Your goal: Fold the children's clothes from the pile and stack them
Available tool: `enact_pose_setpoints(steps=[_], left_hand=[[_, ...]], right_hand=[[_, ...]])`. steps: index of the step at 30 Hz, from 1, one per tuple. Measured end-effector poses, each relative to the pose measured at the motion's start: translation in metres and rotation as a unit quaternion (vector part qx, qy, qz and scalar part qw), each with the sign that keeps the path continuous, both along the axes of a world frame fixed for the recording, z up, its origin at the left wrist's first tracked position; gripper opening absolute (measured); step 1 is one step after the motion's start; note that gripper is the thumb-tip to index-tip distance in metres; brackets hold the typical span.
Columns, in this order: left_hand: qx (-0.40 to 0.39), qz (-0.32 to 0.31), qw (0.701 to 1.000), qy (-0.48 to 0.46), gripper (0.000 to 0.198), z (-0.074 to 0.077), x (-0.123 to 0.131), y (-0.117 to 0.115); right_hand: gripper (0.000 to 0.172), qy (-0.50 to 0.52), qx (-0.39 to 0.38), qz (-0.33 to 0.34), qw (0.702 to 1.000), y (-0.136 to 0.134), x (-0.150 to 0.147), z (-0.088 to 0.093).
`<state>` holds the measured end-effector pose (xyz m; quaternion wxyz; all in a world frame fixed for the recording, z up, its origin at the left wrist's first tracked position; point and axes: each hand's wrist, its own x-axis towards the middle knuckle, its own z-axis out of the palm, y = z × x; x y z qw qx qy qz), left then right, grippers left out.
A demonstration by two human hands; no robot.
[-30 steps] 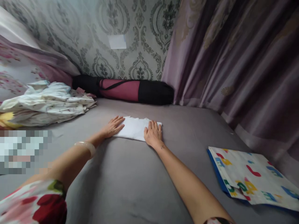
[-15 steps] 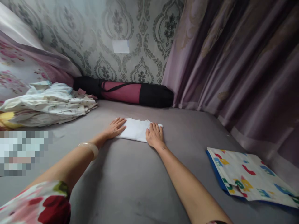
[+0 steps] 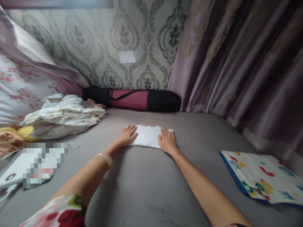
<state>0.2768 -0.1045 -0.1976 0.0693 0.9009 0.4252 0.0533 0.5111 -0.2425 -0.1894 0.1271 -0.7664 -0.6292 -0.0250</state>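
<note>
A folded white cloth (image 3: 147,137) lies flat on the grey bed sheet (image 3: 142,183), its far edge slightly ruffled. My left hand (image 3: 128,136) rests palm down on the cloth's left end, fingers stretched out. On the right end lies my right hand (image 3: 167,140), also palm down with its fingers extended. Both hands are open and touch the cloth from above without gripping it. A pale bangle (image 3: 105,159) circles my left wrist.
Crumpled patterned clothes (image 3: 66,116) are heaped at the left. A long black and maroon bag (image 3: 130,99) lies along the wall. At the right is a folded letter-print bag or cloth (image 3: 262,176) beside purple curtains (image 3: 213,63). A white device (image 3: 11,171) with a cable sits lower left.
The camera view has shifted, so the whole scene sits a little lower and further right. Both hands stay flat on the white cloth.
</note>
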Motion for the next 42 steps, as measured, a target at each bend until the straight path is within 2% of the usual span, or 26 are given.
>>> enact_pose_setpoints(steps=[8,15,19,23,27,32,34,36,40,42], left_hand=[[-0.013,-0.003,1.0,0.014,0.064,0.014,0.002,-0.01],[-0.036,-0.013,0.999,0.019,0.062,0.021,0.004,-0.008],[0.028,-0.015,0.999,0.0,0.058,0.034,0.014,-0.023],[0.069,-0.068,0.995,-0.017,0.054,0.044,0.03,-0.046],[0.075,-0.082,0.994,-0.009,0.051,0.037,0.04,-0.049],[0.041,-0.081,0.996,-0.01,0.052,0.014,0.042,-0.033],[0.028,-0.076,0.997,-0.012,0.052,0.011,0.042,-0.029],[0.022,-0.073,0.997,-0.013,0.052,0.013,0.042,-0.026],[0.028,-0.104,0.994,-0.011,0.05,0.025,0.038,-0.019],[0.043,-0.102,0.994,-0.011,0.051,0.025,0.035,-0.016]], right_hand=[[0.057,0.0,-0.024,-0.008,1.0,0.002,-0.002,0.003],[0.057,0.024,-0.093,-0.015,0.995,0.007,0.002,0.014],[0.056,0.028,-0.073,-0.011,0.997,0.014,-0.019,0.029],[0.056,0.018,-0.044,0.069,0.996,0.023,-0.053,0.037],[0.055,0.006,-0.043,0.106,0.993,0.032,-0.066,0.033],[0.055,0.019,-0.02,0.091,0.995,0.039,-0.063,0.014],[0.055,0.028,-0.016,0.086,0.996,0.041,-0.062,0.01],[0.055,0.037,-0.026,0.088,0.995,0.043,-0.059,0.012],[0.056,0.066,-0.079,0.118,0.988,0.041,-0.047,0.021],[0.058,0.061,-0.076,0.118,0.988,0.037,-0.04,0.022]])
